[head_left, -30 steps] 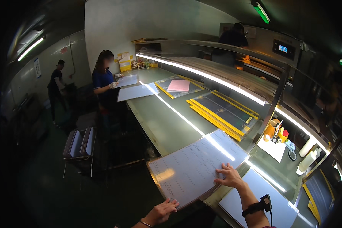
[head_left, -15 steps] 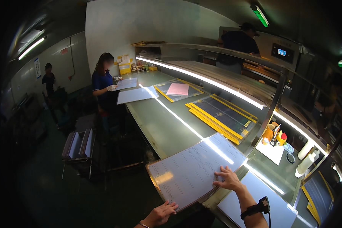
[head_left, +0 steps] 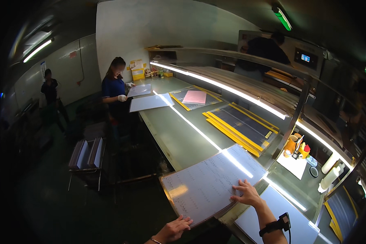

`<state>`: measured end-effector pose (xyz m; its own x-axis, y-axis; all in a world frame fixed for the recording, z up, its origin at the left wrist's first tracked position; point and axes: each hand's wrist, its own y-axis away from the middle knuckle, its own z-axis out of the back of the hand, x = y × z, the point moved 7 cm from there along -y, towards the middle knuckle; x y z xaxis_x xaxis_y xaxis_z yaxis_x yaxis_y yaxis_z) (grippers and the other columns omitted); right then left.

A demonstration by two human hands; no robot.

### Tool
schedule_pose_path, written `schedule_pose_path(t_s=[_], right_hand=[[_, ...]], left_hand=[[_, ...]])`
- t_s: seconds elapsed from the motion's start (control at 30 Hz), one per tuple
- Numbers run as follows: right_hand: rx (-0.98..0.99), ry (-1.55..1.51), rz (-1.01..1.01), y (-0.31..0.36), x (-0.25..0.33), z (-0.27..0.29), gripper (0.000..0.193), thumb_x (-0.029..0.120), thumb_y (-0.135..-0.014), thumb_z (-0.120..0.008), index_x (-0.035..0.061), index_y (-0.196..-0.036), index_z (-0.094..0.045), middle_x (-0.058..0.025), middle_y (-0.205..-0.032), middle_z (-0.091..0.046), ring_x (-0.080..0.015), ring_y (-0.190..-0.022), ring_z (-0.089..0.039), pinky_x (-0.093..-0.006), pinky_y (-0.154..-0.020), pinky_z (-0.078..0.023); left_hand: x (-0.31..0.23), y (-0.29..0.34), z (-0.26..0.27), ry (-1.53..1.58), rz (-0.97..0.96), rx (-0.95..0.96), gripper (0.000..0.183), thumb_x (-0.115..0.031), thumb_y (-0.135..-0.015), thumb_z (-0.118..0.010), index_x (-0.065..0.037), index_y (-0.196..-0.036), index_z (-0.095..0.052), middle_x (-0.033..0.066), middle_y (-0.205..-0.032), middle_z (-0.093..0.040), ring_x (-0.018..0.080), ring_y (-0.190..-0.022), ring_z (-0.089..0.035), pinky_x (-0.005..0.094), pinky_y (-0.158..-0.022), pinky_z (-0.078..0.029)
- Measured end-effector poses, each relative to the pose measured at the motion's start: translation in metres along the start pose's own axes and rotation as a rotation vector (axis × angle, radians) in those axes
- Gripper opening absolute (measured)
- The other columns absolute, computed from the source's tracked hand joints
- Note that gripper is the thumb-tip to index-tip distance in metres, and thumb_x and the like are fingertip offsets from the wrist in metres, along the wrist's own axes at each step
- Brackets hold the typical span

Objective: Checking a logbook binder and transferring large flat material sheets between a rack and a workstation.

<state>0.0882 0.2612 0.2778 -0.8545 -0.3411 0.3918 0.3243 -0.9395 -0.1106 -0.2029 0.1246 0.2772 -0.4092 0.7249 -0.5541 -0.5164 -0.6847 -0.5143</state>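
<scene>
A white rectangular panel marked with rows of small dark signs (head_left: 209, 181) lies on the near part of the glossy grey-green worktop (head_left: 179, 138), its left portion projecting past the front edge. The bare left hand (head_left: 173, 229) has its fingers over the near corner; its thumb is not clear, so whether it pinches the panel cannot be told. The bare right hand (head_left: 246, 193) lies with fingers spread on the panel near its right side.

Risks, in the inspector's judgement: the overhanging portion could tip or bend if the right hand lifted while the left pressed down. The black wristband device (head_left: 284, 221) and its cable could scrape the plain white sheet (head_left: 278, 207) beneath the right forearm, should the arm drop. Glare from the bench lamp could mask marks.

Clearances: tightest on the far side, where the panel's corner sits near the yellow-edged dark frames (head_left: 244, 126), and on the right, beside the plain sheet. More room lies far left along the worktop; beyond the front edge nothing supports the panel.
</scene>
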Motion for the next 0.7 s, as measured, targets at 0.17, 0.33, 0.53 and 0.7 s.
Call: schedule_pose_path(t_s=[0.17,0.33,0.53,0.7], right_hand=[[-0.002,0.008,0.010,0.0007,-0.0002,-0.0025,0.054,0.046,-0.070,-0.067,0.0140,-0.113,-0.060,-0.0190,-0.129,-0.042,-0.0474,-0.122,-0.030,-0.0472,-0.100,-0.031],[0.002,-0.001,0.003,0.0008,-0.0024,-0.0038,0.053,0.046,-0.071,-0.067,0.0146,-0.113,-0.060,-0.0200,-0.130,-0.041,-0.0482,-0.122,-0.030,-0.0478,-0.100,-0.031],[0.008,-0.013,0.007,0.0005,-0.0036,-0.0052,0.054,0.047,-0.070,-0.066,0.0145,-0.113,-0.060,-0.0200,-0.130,-0.041,-0.0486,-0.121,-0.030,-0.0481,-0.099,-0.031],[-0.017,-0.020,0.024,0.0007,-0.0001,-0.0016,0.054,0.047,-0.070,-0.067,0.0128,-0.112,-0.061,-0.0188,-0.128,-0.042,-0.0473,-0.120,-0.032,-0.0474,-0.098,-0.032]], left_hand=[[-0.0019,0.0012,-0.0001,-0.005,-0.028,-0.008,0.015,0.005,-0.077,-0.046,-0.004,-0.083,-0.057,0.0126,-0.106,-0.061,0.0306,-0.104,-0.056,0.0413,-0.094,-0.042],[0.0009,0.0026,-0.0021,-0.003,-0.027,-0.015,0.016,0.006,-0.076,-0.046,-0.004,-0.082,-0.057,0.0127,-0.106,-0.062,0.0302,-0.105,-0.056,0.0409,-0.095,-0.042],[0.0029,0.0044,-0.0029,-0.014,-0.010,-0.019,0.016,0.006,-0.076,-0.047,-0.004,-0.081,-0.058,0.0117,-0.106,-0.062,0.0295,-0.105,-0.056,0.0415,-0.094,-0.042],[0.0039,-0.0009,-0.0024,0.010,0.105,0.044,0.012,0.004,-0.078,-0.057,-0.004,-0.086,-0.060,0.0058,-0.107,-0.063,0.0210,-0.107,-0.055,0.0414,-0.097,-0.040]])
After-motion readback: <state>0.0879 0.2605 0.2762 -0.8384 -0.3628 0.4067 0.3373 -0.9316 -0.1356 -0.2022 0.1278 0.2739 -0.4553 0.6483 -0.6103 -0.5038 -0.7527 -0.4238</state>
